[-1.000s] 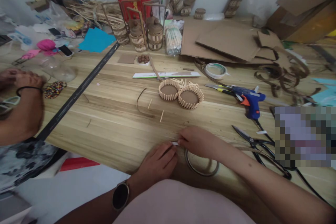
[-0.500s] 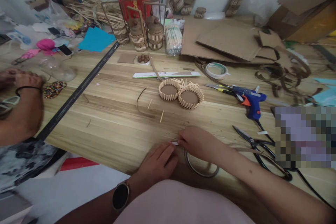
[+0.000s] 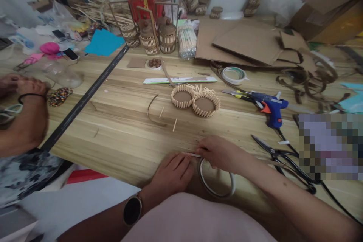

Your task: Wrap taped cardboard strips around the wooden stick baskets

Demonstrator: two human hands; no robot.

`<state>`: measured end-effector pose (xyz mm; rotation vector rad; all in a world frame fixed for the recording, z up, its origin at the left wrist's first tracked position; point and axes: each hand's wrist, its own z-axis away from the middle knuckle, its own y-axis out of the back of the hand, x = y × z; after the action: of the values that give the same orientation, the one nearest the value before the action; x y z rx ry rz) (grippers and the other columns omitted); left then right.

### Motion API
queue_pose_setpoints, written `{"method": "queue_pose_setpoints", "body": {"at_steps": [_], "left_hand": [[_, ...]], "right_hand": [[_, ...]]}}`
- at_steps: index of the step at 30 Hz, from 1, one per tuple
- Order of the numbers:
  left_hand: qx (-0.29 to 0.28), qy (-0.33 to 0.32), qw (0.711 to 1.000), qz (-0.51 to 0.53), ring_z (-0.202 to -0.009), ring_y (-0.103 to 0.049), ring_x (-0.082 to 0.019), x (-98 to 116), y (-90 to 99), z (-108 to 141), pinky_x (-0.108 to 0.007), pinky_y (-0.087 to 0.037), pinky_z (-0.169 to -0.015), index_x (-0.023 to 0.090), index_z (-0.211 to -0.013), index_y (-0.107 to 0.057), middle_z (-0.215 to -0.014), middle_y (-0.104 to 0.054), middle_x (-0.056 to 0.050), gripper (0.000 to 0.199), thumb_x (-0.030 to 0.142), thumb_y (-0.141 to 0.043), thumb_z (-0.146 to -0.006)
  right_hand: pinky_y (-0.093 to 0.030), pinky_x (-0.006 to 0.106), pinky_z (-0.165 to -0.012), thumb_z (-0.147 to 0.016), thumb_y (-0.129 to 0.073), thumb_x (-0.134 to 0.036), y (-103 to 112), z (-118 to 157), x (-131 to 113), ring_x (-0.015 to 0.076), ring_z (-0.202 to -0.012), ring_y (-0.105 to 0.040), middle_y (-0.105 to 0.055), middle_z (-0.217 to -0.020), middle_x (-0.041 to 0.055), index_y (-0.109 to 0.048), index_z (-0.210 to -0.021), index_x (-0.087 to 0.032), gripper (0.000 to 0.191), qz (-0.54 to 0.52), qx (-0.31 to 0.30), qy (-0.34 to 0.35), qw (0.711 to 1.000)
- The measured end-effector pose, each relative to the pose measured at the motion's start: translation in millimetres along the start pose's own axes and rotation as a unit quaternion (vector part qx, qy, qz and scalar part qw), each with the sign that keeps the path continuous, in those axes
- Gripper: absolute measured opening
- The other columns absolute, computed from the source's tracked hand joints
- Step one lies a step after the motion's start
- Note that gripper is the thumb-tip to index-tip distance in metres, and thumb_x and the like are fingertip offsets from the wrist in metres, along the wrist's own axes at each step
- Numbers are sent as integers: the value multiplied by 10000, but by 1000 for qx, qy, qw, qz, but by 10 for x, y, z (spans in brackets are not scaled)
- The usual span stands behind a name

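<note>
Near the table's front edge, my left hand [image 3: 175,172] lies with its fingers together on one end of a thin pale strip [image 3: 195,155]. My right hand [image 3: 217,154] pinches the strip's other end. A roll of tape [image 3: 202,179] sits just below my right hand. A brown strip [image 3: 289,168] passes under my right forearm towards the black scissors [image 3: 274,154]. Farther up are two round stick-walled trays [image 3: 182,96] with brown bases, touching each other. Two loose sticks [image 3: 175,125] and a curved dark strip [image 3: 148,113] lie left of them.
A blue glue gun [image 3: 274,107] with a cord lies at right, beside a cutter knife [image 3: 231,92]. Behind are a white tape roll [image 3: 234,75], cardboard sheets [image 3: 246,43] and small handled baskets [image 3: 167,36]. Another person's hands [image 3: 31,85] rest at far left near beads [image 3: 60,96].
My right hand has moved slightly right, away from my left hand, and more of the pale strip shows between them. The tape roll below has shifted a little and tilted.
</note>
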<state>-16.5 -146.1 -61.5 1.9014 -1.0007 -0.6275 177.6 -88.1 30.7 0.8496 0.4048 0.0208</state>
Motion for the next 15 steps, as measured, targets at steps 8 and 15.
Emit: {"method": "queue_pose_setpoints", "body": {"at_steps": [8,15], "left_hand": [[-36,-41,998,-26,-1000,-605,-212,-39,29,-37,-359,-448,-903,153,-990,-627,-1114,-690,-104,164,160,-466,-956],[-72,-61,995,-34,-984,-601,-218,-50,58,-70,-366,-464,-867,153,-984,-627,-1117,-688,-117,171,178,-458,-973]], "right_hand": [[-342,215,-502,-913,-485,-168,-2,57,9,107,-494,-556,-686,-597,17,-747,-732,-182,318,-71,7,-4,997],[-335,207,-477,-897,-477,-148,-52,60,72,89,-440,-528,-682,-605,18,-765,-790,-169,308,-130,-5,-5,992]]}}
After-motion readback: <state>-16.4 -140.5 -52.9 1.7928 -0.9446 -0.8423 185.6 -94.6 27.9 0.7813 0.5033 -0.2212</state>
